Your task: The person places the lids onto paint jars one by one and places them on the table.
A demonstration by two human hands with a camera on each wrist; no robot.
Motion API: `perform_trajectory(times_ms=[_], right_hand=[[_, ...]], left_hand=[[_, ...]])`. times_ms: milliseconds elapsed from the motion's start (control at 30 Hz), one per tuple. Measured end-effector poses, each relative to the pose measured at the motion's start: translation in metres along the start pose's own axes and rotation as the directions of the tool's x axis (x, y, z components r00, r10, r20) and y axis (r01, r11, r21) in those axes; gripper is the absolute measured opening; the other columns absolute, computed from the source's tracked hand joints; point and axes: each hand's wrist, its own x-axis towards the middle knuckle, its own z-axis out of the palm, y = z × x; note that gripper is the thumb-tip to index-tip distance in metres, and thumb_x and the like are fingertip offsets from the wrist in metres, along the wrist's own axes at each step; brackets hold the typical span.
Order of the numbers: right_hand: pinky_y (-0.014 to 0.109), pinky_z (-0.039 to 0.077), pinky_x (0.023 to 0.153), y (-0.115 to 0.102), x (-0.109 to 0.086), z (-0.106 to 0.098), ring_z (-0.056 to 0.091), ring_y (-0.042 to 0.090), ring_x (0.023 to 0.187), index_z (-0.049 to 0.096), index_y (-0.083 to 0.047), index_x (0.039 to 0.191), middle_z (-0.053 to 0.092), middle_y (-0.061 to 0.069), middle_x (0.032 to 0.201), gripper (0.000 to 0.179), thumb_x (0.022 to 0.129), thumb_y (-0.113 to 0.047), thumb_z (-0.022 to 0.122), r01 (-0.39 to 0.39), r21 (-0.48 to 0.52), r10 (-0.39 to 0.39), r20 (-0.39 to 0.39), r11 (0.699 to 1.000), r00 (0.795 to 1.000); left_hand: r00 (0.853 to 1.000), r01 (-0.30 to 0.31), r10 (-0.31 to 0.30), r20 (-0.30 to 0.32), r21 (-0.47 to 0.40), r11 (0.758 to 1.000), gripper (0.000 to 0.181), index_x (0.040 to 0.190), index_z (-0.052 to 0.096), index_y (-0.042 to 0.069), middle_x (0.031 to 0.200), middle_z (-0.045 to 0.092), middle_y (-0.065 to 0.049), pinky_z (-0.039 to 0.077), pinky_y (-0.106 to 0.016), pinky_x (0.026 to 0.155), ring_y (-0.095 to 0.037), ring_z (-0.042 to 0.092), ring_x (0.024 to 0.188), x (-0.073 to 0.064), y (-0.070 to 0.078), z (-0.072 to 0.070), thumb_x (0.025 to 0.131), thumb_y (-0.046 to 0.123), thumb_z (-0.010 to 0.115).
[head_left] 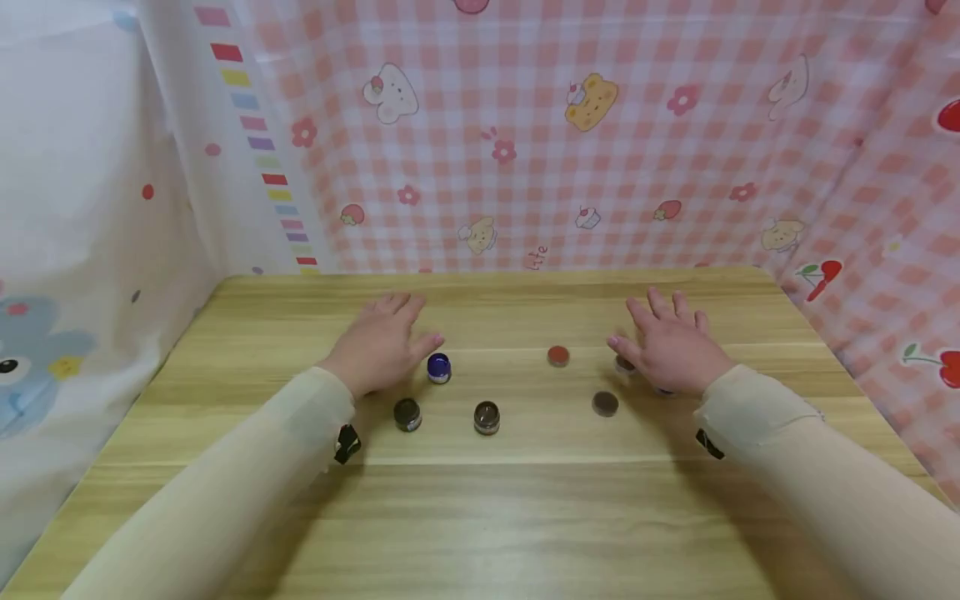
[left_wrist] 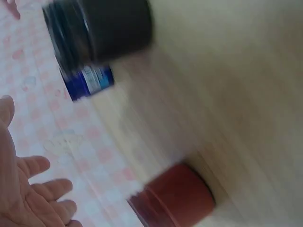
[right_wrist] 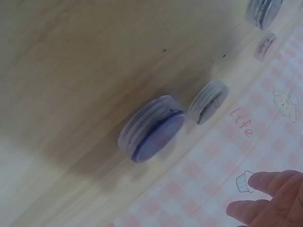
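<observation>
Behind the wood-grained tabletop (head_left: 480, 525) hangs a pink-and-white gingham cloth (head_left: 547, 125) printed with cartoon animals (head_left: 592, 102), flowers (head_left: 682, 100), strawberries (head_left: 667, 210), a cupcake (head_left: 588, 217) and the word "life" (head_left: 537, 257). A column of coloured blocks (head_left: 262, 143) runs down its left side. White cloth (head_left: 75, 142) with a blue cartoon animal (head_left: 33, 379) hangs at the left; more gingham (head_left: 885, 192) with red cherries (head_left: 950, 369) hangs at the right.

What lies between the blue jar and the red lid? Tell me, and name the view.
Bare tabletop lies between the blue jar and the red lid, in the head view.
</observation>
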Motion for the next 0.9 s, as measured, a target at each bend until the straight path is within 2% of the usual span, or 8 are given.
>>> perform_trajectory(times_ms=[133,233,333,400,500,567,700,900], right_hand=[[0.083,0.003,0.116,-0.003,-0.001,0.0,-0.005,0.065,0.153,0.017,-0.004,0.167,0.0,0.033,0.171,0.093,0.105,-0.072,0.028,0.007,-0.008,-0.007,-0.004,1.0,1.0],[0.082,0.004,0.117,-0.006,-0.001,-0.001,-0.005,0.065,0.153,0.019,-0.003,0.167,0.0,0.033,0.171,0.091,0.106,-0.07,0.029,0.018,-0.009,-0.018,-0.005,1.0,1.0],[0.082,0.004,0.117,-0.008,-0.002,-0.001,-0.006,0.065,0.154,0.019,-0.003,0.167,-0.001,0.033,0.172,0.089,0.107,-0.068,0.031,0.023,-0.005,-0.023,-0.001,1.0,1.0],[0.081,0.003,0.117,-0.009,-0.003,-0.002,-0.006,0.064,0.154,0.02,-0.003,0.167,-0.001,0.032,0.172,0.088,0.107,-0.067,0.033,0.025,0.004,-0.025,-0.003,1.0,1.0],[0.081,0.002,0.118,-0.008,-0.003,-0.001,-0.006,0.063,0.155,0.021,-0.003,0.166,-0.001,0.031,0.172,0.088,0.107,-0.067,0.033,0.026,0.019,-0.026,-0.009,0.999,1.0],[0.08,0.001,0.118,-0.009,-0.004,-0.001,-0.008,0.062,0.155,0.021,-0.003,0.166,-0.002,0.03,0.173,0.088,0.107,-0.067,0.034,0.026,0.031,-0.026,-0.009,0.999,1.0],[0.08,0.0,0.119,-0.009,-0.005,0.0,-0.009,0.061,0.155,0.022,-0.003,0.166,-0.002,0.03,0.173,0.089,0.107,-0.068,0.033,0.029,0.036,-0.029,-0.002,0.999,1.0],[0.08,0.001,0.118,-0.009,-0.009,0.002,-0.007,0.061,0.155,0.025,-0.002,0.165,0.0,0.031,0.173,0.087,0.107,-0.066,0.035,0.037,0.043,-0.036,-0.007,0.998,0.999]], left_hand=[[0.997,-0.073,0.073,-0.002,-0.052,0.996,0.076,0.163,0.034,0.005,0.169,0.034,-0.02,0.017,-0.056,0.13,-0.041,0.023,0.161,-0.007,0.015,-0.001,0.108,0.055,0.049],[0.989,-0.148,0.148,-0.012,-0.08,0.986,0.072,0.16,0.042,0.006,0.165,0.043,-0.017,0.024,-0.054,0.129,-0.038,0.031,0.158,-0.012,0.026,0.0,0.106,0.054,0.054],[0.973,-0.232,0.231,-0.014,-0.092,0.968,0.072,0.156,0.048,0.009,0.159,0.053,-0.011,0.034,-0.051,0.125,-0.033,0.044,0.152,-0.019,0.039,0.001,0.103,0.056,0.059],[0.957,-0.29,0.291,-0.011,-0.091,0.953,0.074,0.155,0.05,0.01,0.155,0.057,-0.009,0.039,-0.05,0.122,-0.031,0.051,0.147,-0.023,0.048,0.004,0.1,0.057,0.064],[0.94,-0.339,0.341,0.02,-0.066,0.939,0.077,0.154,0.052,0.012,0.151,0.061,-0.006,0.042,-0.049,0.119,-0.027,0.057,0.141,-0.029,0.06,0.01,0.095,0.059,0.071],[0.936,-0.346,0.348,0.047,-0.037,0.937,0.078,0.152,0.054,0.014,0.147,0.063,-0.005,0.043,-0.049,0.118,-0.026,0.059,0.137,-0.031,0.066,0.015,0.092,0.06,0.074],[0.945,-0.316,0.312,0.099,0.034,0.948,0.075,0.147,0.059,0.016,0.139,0.066,-0.003,0.046,-0.047,0.113,-0.022,0.062,0.129,-0.034,0.075,0.026,0.088,0.06,0.077],[0.959,-0.26,0.25,0.137,0.058,0.964,0.065,0.137,0.065,0.013,0.131,0.068,-0.004,0.052,-0.044,0.106,-0.022,0.065,0.12,-0.037,0.081,0.037,0.089,0.055,0.078]])
